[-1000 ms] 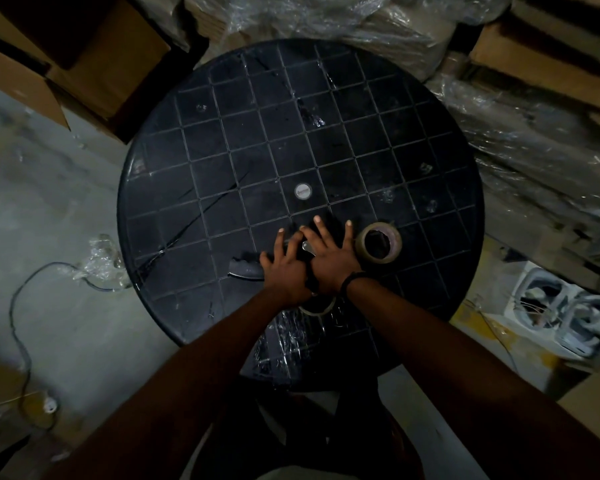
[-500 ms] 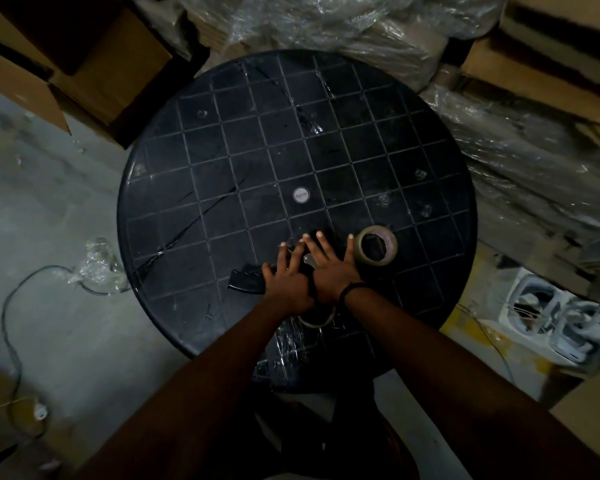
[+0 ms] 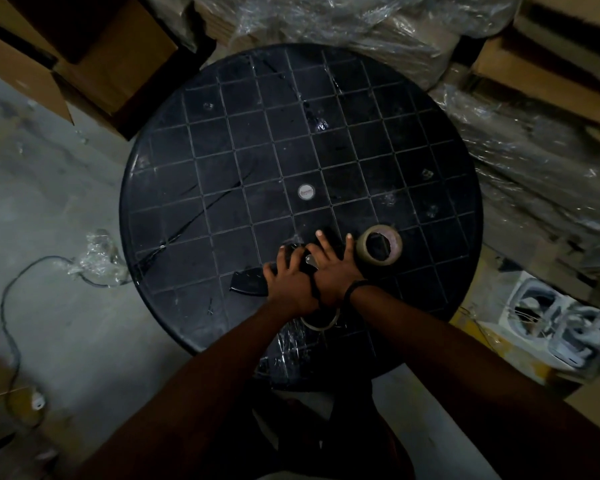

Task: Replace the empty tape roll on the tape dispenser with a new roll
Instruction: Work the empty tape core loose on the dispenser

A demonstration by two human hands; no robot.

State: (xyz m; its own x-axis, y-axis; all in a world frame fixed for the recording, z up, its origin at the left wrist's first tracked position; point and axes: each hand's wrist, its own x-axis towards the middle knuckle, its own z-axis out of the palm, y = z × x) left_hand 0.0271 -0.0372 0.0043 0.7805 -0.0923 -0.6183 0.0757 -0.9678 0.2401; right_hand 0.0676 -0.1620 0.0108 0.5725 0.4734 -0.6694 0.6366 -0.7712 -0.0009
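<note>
On the round black table [image 3: 187, 188], the left hand [image 3: 291, 282] and right hand [image 3: 329, 271] rest side by side on the tape dispenser [image 3: 248, 284], fingers straight and spread. The new roll [image 3: 379, 247] lies just beside the right hand.

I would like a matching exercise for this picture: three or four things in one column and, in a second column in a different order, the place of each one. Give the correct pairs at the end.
Things:
1. tape roll
2. tape dispenser
3. thin ring
4. round cap

Places:
A. at the middle of the table
B. partly under both hands
C. on the table, just right of the right hand
D. near the table's front edge, between the wrists

The left hand lies on the dispenser as well.

Pairs: 1-C, 2-B, 3-D, 4-A
</note>
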